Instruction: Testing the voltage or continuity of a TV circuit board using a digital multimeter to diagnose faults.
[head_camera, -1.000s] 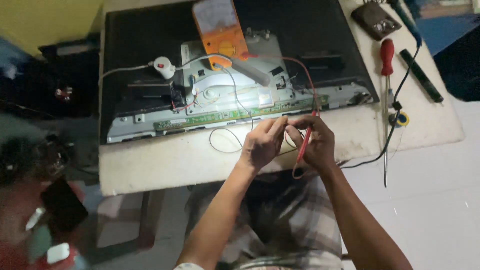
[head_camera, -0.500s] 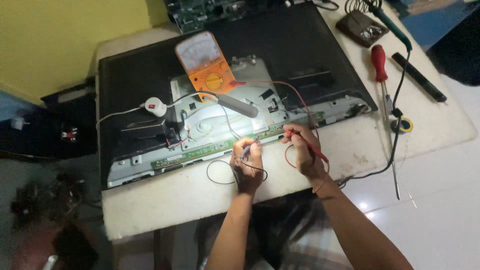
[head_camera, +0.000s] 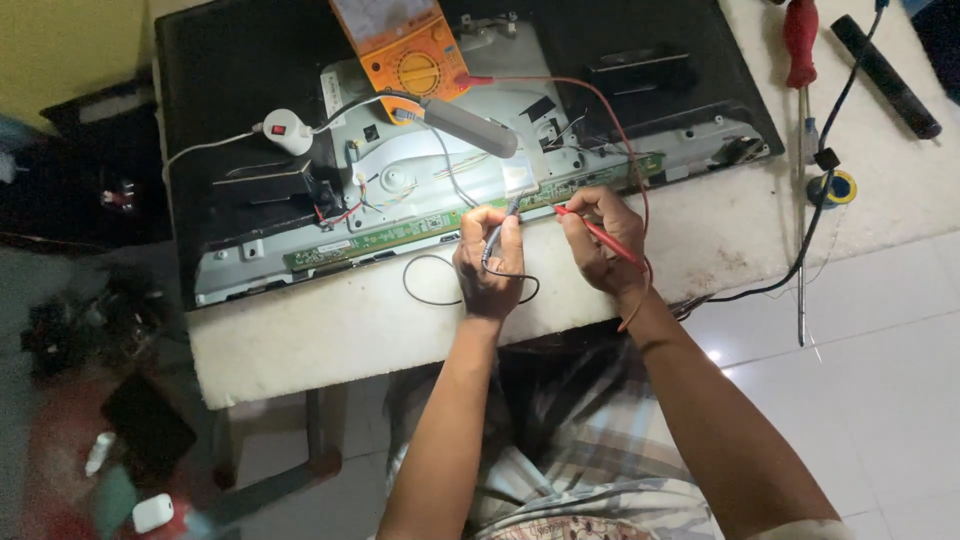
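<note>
Item: opened flat panel (head_camera: 250, 120), back cover off, lying face down on a white table (head_camera: 330, 340).

Left hand (head_camera: 490, 265): fingers pinched together around a black probe (head_camera: 497, 232), tip down at the long green strip board (head_camera: 400, 232) along the panel's lower edge.

Right hand (head_camera: 598, 240): fingers closed on a red probe (head_camera: 600, 232), tip pointing left onto the same board, just beside the other probe.

Meter (head_camera: 405, 45): orange, resting on the panel's upper part, red lead (head_camera: 610, 110) looping down to the right hand; black lead (head_camera: 440, 280) curling on the table near the left hand. Its reading cannot be made out.

Also present: grey lamp bar (head_camera: 468, 126) across the metal chassis (head_camera: 420, 175); white switch (head_camera: 288, 131) on a cord; red screwdriver (head_camera: 801, 60) and yellow tape roll (head_camera: 838, 187) at the right, well apart from the hands.

State of work, as judged: panel already stripped and meter connected; both probes placed on the board, measuring under way. Any repair and the refitting of the cover remain undone.
</note>
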